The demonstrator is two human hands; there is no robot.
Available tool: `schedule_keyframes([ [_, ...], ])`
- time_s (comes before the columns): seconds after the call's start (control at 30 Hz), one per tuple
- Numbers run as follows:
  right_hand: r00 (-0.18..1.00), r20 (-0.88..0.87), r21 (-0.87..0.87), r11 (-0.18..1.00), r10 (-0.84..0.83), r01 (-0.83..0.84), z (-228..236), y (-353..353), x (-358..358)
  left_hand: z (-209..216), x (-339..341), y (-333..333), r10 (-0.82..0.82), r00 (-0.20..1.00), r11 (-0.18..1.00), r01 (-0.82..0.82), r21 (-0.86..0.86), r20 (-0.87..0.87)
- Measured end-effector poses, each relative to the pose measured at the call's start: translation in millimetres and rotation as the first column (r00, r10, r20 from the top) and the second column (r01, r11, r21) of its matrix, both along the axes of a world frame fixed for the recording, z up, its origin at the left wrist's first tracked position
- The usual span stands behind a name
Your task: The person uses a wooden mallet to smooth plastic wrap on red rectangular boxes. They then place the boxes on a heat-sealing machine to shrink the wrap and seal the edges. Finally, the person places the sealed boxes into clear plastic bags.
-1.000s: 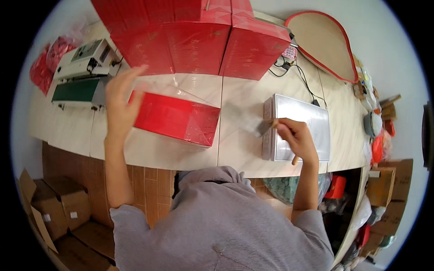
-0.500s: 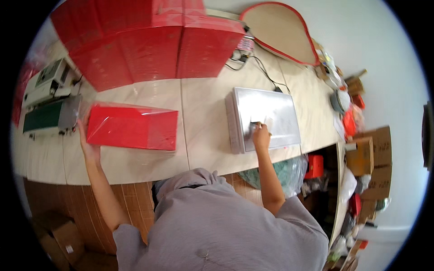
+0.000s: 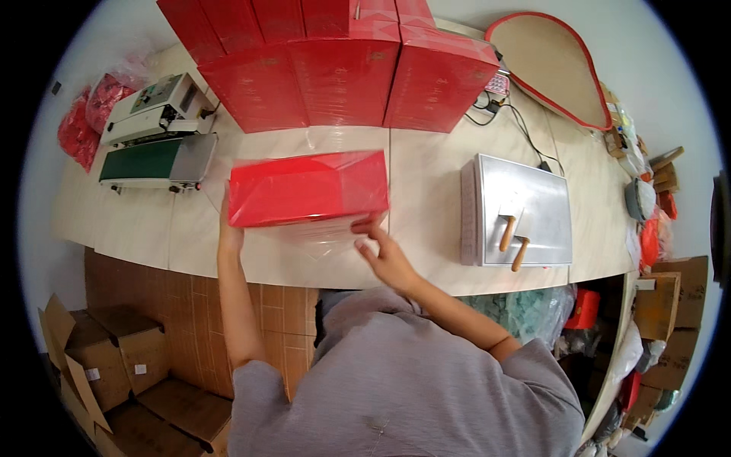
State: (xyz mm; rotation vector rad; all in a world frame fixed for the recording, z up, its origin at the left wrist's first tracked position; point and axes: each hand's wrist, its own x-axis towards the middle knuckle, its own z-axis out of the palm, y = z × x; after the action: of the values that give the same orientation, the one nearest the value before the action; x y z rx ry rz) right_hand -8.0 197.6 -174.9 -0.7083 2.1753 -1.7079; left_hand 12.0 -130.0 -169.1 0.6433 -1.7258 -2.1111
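A red box point(image 3: 308, 186) in loose clear plastic film lies in front of me on the table. Along its left end rests my left hand point(image 3: 231, 221), fingers stretched out and partly hidden by the box. My right hand point(image 3: 386, 255) is at the box's near right corner, thumb and fingers apart, close to the film; whether it touches the film I cannot tell. To the right stands a silver flat-topped metal case point(image 3: 525, 194). On its top lie two tools with wooden handles, one handle point(image 3: 507, 232) left of the other handle point(image 3: 521, 254).
Stacked red boxes point(image 3: 343, 84) stand behind the wrapped box. A white machine with a green belt point(image 3: 141, 161) is at the left. Black cables point(image 3: 525, 126) run behind the metal case, near a red-rimmed tan panel point(image 3: 548, 65). Cardboard boxes point(image 3: 137, 346) sit on the floor at lower left.
My right hand has let go of a wooden-handled tool on the metal case and moved left to the wrapped box. My left hand stays at the box's left end. The view has shifted.
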Motion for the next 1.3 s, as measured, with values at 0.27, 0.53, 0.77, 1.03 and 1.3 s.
schedule_keyframes([
  [0.27,0.889,0.433,-0.319,0.948,0.151,-0.006,16.6,-44.9,-89.7,12.4,97.3,77.8,-0.115,0.902,0.951,0.221,-0.215,0.416],
  [0.53,0.916,0.378,-0.222,0.974,0.136,-0.052,11.0,26.0,-115.8,21.1,88.7,179.2,-0.321,0.938,0.943,0.330,-0.050,0.128],
  [0.77,0.384,-0.762,0.382,0.116,-0.521,0.917,-6.7,252.3,-81.1,112.7,73.7,131.8,-0.028,0.986,0.667,-0.103,-0.738,-0.163],
  [1.03,0.575,-0.534,0.769,-0.074,-0.620,0.635,-71.8,328.1,-45.0,185.8,6.7,187.7,-0.526,0.782,0.058,0.425,-0.903,0.334],
  [1.3,0.524,-0.274,0.265,0.460,-0.807,0.847,6.1,273.5,-18.1,171.4,8.5,195.5,-0.213,0.880,-0.019,0.430,-0.903,0.424],
])
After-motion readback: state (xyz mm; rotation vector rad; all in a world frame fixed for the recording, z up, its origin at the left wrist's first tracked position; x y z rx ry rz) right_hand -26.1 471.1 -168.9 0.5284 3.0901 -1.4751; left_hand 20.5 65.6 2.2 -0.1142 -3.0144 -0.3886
